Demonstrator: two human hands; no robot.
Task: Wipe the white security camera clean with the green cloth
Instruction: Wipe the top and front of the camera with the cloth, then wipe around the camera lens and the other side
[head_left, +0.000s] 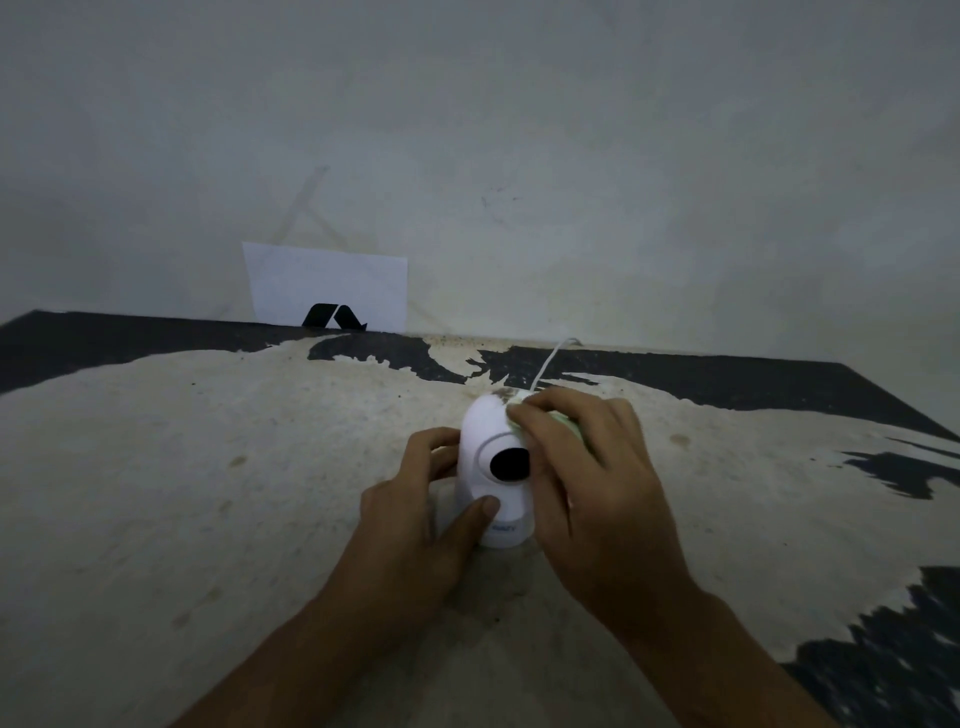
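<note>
In the head view, the camera (493, 467) stands upright on the table (208, 467), a little right of the middle of the frame. It is white, smooth and rounded like an egg, with a flat bottom and a black round eye facing us. A dark smudge sits on its top.

The left hand (421, 519) holds the camera low down. Its thumb lies across the front of the base, and its fingers curl around the left side. The right hand (582, 467) lies over the top right of the camera. Its fingers are close together and bent, pressing the cloth (566, 420) onto the shell. Only a thin pale green edge of the cloth peeks out under those fingers.

The camera looks light and hard, made of shiny plastic. I think it could slip or tip if pushed from the top, so holding the wide base is the best place. The black eye may scratch, so it needs a soft rub. The cloth looks soft and floppy and bends to fit the round shape.

A thin white cord (550, 361) runs from behind the camera toward the wall. The table top is rough and pale, with black peeling patches. A white paper (322, 280) with a black mark leans on the wall in the upper left.
</note>
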